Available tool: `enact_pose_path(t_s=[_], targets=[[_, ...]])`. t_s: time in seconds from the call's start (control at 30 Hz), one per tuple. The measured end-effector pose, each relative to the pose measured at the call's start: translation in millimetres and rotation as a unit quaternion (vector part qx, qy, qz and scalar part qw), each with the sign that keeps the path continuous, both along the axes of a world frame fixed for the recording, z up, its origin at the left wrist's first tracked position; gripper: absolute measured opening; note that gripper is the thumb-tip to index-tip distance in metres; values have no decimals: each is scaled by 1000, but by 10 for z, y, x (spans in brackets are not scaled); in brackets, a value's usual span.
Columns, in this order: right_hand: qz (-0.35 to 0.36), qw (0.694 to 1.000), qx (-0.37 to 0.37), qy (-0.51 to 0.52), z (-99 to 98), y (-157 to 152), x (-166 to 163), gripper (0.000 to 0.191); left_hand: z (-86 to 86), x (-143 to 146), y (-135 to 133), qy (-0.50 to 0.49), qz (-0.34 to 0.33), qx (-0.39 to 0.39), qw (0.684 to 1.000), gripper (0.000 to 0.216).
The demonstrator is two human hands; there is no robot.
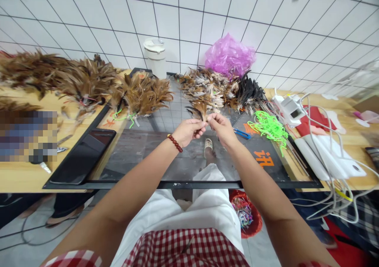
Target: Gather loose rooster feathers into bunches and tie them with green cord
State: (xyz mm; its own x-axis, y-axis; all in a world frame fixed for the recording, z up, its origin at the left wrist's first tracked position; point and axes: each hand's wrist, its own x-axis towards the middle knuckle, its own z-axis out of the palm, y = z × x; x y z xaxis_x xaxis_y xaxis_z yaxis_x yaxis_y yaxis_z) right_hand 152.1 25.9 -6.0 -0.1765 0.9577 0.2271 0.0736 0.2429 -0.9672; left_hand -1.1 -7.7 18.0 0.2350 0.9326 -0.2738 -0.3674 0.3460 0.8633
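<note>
My left hand (189, 132), with a beaded bracelet on its wrist, and my right hand (221, 127) meet over the dark glass-topped board (148, 156). Between their pinched fingertips is a small bunch of brown feathers (199, 110), tips pointing away from me; the quill ends are hidden by the fingers. Just beyond lies a pile of mottled brown and white feathers (204, 86), with black feathers (250, 92) at its right. A blue-handled tool (242, 133) rests close to my right hand. Further right is a tangle of bright green string (269, 128).
Brown feather bundles (145, 94) lie at the left, some tied with green string. A white lidded cup (155, 58) and a pink plastic bag (229, 56) stand by the tiled wall. A black phone (84, 154) lies left; white cables and power banks (334, 156) crowd the right.
</note>
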Motion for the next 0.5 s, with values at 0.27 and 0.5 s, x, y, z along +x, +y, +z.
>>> enact_pose_path(t_s=[0.27, 0.5], targets=[[-126, 872, 171, -441, -42, 98, 107, 33, -3, -49, 72, -49, 161, 56, 984, 14], [-54, 817, 174, -547, 160, -112, 165, 25, 4, -57, 75, -41, 198, 51, 978, 13]])
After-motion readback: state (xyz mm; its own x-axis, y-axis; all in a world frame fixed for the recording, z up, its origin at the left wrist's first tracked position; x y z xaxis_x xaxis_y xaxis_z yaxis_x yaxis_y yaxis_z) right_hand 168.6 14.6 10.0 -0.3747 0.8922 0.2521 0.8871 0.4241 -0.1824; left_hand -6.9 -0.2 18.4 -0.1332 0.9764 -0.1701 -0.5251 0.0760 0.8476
